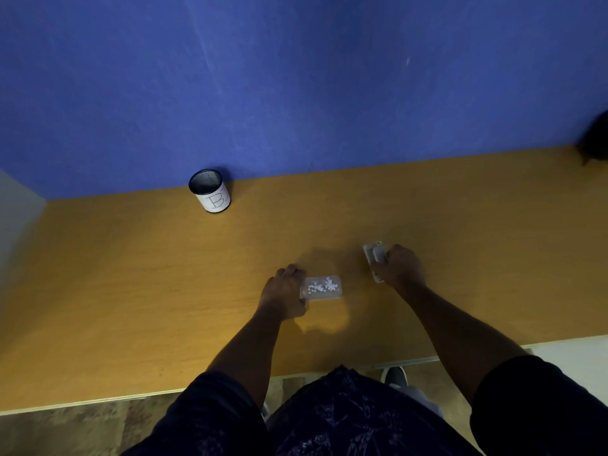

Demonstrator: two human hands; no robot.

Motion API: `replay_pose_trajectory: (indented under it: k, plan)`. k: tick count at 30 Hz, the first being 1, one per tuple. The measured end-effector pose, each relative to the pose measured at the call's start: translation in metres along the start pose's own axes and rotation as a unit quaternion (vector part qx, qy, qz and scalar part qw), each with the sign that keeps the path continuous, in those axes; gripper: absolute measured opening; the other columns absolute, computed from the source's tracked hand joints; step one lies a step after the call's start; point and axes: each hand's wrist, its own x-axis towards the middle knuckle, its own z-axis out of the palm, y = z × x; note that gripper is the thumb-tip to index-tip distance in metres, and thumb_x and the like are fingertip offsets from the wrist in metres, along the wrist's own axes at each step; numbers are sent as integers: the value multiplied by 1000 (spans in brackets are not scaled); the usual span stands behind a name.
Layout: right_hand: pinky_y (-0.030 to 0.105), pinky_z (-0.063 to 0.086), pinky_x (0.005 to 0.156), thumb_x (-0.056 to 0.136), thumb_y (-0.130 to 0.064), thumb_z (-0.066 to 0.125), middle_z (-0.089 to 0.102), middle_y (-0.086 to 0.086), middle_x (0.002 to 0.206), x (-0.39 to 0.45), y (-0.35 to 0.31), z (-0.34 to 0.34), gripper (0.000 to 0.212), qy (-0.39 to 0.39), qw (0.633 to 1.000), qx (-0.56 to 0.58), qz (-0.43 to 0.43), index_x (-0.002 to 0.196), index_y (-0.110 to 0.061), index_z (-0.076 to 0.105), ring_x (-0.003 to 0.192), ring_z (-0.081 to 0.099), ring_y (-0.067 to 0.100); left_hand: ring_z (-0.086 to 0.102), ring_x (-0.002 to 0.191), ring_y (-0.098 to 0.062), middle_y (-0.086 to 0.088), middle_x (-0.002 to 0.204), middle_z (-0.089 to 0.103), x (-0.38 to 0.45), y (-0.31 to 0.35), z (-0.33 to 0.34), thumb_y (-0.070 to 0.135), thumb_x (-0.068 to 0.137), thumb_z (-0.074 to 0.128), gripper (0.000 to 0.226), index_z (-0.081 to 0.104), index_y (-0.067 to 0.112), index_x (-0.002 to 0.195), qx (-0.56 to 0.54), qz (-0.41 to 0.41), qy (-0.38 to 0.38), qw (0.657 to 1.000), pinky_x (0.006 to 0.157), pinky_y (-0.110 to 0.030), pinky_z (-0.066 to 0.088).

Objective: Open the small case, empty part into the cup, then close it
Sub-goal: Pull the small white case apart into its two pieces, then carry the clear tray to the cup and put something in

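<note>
The small clear case is apart in two pieces on the yellow-brown table (131, 291). Its tray (324, 287) lies flat near the middle and holds several small white beads. My left hand (284, 294) grips the tray's left end. The lid (375, 258) lies on the table to the right, and my right hand (399, 266) rests on it, fingers closed over its near end. A black mesh cup (210, 190) with a white label stands upright far back on the left, by the blue wall, well away from both hands.
The blue wall (296, 77) runs along the table's far edge. A dark object (595, 139) sits at the back right corner. The table's front edge (98, 401) is close to my body, with floor and a shoe below.
</note>
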Motion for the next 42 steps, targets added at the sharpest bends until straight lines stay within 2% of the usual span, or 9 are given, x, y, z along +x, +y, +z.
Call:
replay_pose_trajectory:
  k: [2, 10, 20, 24, 27, 29, 32, 36, 42]
  plan:
    - [35, 57, 78, 82, -67, 46, 74, 10, 91, -2, 7, -2, 63, 4, 999, -24, 23, 88, -10, 72, 88, 73, 30, 50, 129, -28, -3, 142, 45, 1, 0, -1, 37, 78, 72, 70, 47, 20, 141, 6, 5, 0, 1000, 100, -42, 52]
    - [37, 55, 83, 84, -66, 51, 73, 13, 109, -10, 17, -3, 64, 8, 996, -64, 66, 108, -10, 70, 99, 70, 32, 51, 128, -28, -3, 142, 46, 2, -1, -1, 36, 79, 72, 70, 47, 19, 142, 16, 21, 4, 1000, 101, -42, 52]
    - [33, 56, 77, 80, -65, 43, 76, 8, 92, -11, 12, 3, 64, -6, 995, -72, 75, 82, -10, 75, 86, 73, 26, 48, 133, -28, -1, 152, 40, 2, -2, -3, 46, 82, 73, 74, 46, 18, 144, 47, 44, -15, 998, 107, -45, 48]
    - [33, 55, 77, 83, -63, 45, 75, 8, 96, -9, 12, 6, 59, -4, 995, -83, 63, 89, -12, 73, 89, 73, 27, 49, 132, -28, -1, 151, 42, 5, 0, -3, 44, 88, 69, 66, 48, 16, 143, 60, 49, -21, 997, 107, -45, 48]
    - [36, 53, 83, 84, -57, 52, 70, 9, 107, -10, 9, 4, 52, -4, 993, -97, 67, 106, -12, 66, 100, 69, 30, 51, 131, -28, -3, 151, 43, 7, 2, -4, 42, 88, 68, 64, 48, 15, 143, 71, 56, -26, 996, 106, -44, 49]
    - [39, 51, 85, 83, -51, 57, 63, 11, 112, -12, 4, 2, 51, 24, 988, -151, 33, 114, -11, 58, 105, 63, 31, 51, 131, -30, -5, 150, 43, 8, 2, -6, 42, 89, 67, 65, 47, 14, 144, 82, 63, -31, 994, 105, -43, 49]
    - [41, 50, 85, 84, -43, 59, 56, 12, 118, -12, -6, 2, 46, 46, 974, -195, -108, 116, -10, 57, 107, 57, 32, 51, 130, -32, -9, 151, 41, 8, 2, -8, 43, 88, 64, 69, 43, 12, 146, 91, 74, -36, 992, 103, -43, 49]
    - [39, 46, 94, 96, -30, 50, 58, 9, 122, -10, -31, 10, 31, -77, 960, -132, -233, 115, -9, 64, 117, 53, 27, 54, 128, -31, -8, 150, 43, 5, 2, -8, 48, 86, 60, 71, 44, 13, 146, 89, 83, -24, 992, 100, -42, 51]
    - [32, 47, 81, 94, -23, 55, 69, 14, 112, -16, -45, 24, 26, -190, 969, -47, -154, 105, -5, 71, 104, 65, 28, 55, 121, -29, -7, 143, 47, 2, 1, -10, 51, 84, 58, 70, 48, 12, 141, 88, 79, 17, 993, 96, -40, 51]
